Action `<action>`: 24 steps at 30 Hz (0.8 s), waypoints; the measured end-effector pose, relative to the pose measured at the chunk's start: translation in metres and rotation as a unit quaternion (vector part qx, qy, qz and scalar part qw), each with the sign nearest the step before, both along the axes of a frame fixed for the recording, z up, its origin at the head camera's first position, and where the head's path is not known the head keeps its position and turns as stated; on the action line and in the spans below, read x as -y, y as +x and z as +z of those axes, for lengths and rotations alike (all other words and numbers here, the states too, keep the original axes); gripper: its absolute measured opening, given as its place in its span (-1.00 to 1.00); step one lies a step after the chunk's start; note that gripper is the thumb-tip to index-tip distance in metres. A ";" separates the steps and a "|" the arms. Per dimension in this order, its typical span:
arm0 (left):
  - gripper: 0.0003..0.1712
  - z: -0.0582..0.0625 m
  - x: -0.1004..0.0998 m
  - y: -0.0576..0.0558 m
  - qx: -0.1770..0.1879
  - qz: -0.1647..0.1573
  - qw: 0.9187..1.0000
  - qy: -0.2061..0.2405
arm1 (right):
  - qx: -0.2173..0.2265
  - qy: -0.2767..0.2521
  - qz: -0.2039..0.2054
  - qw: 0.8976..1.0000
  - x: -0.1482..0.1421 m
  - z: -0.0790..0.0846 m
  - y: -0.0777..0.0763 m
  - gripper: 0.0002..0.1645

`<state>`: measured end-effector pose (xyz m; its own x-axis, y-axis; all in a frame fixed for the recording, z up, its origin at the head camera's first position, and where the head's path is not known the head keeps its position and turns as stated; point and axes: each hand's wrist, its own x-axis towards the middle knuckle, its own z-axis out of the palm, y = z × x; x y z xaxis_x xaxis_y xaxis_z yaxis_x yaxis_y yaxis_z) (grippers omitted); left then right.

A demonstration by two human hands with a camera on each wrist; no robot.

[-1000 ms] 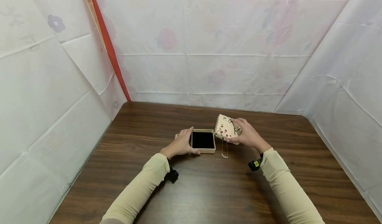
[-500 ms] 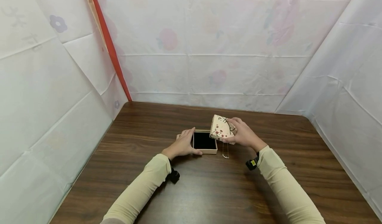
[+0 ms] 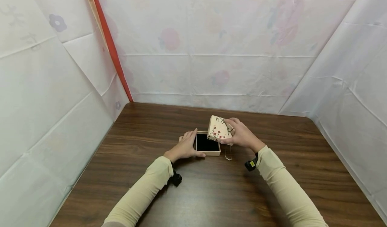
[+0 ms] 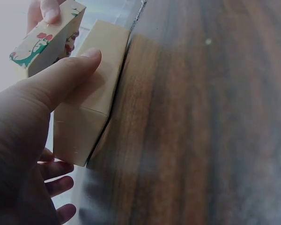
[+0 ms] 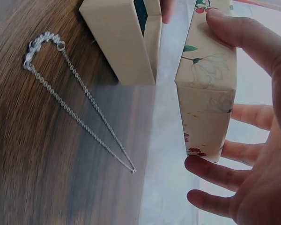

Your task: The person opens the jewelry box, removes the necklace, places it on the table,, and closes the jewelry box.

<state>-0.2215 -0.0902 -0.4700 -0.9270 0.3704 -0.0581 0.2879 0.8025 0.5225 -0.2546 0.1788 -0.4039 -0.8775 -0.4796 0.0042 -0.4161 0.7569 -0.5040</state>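
A cream box base (image 3: 208, 153) with a black lining (image 3: 205, 143) sits on the table. My left hand (image 3: 183, 146) holds it at its left end; in the left wrist view the thumb (image 4: 72, 75) lies along the near wall. Over the base's right part, my right hand (image 3: 242, 135) grips the box lid (image 3: 218, 129), printed with red flowers and dark branches. The lid is raised and tilted, apart from the base in the right wrist view, and hides part of the lining. A silver chain necklace (image 5: 84, 91) lies on the table just right of the base, its top end covered in the head view.
The brown wood-grain table (image 3: 193, 193) extends around the hands. White printed cloth (image 3: 235, 45) hangs behind it and at both sides, with a red strip (image 3: 112, 49) at the back left. A black wrist camera (image 3: 251, 165) sits on the right wrist.
My right hand has carried the lid leftward, from beside the base to above its right part. The left hand stays on the base, and the necklace lies where it was.
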 end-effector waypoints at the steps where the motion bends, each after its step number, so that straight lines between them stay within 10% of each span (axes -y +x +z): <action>1: 0.42 0.000 0.000 0.000 -0.001 0.001 1.000 0.001 | -0.003 0.000 0.003 1.000 0.001 0.000 0.000 0.18; 24: 0.39 0.005 0.002 0.000 0.017 -0.001 1.000 0.024 | -0.013 0.003 0.037 0.999 0.019 -0.004 0.003 0.17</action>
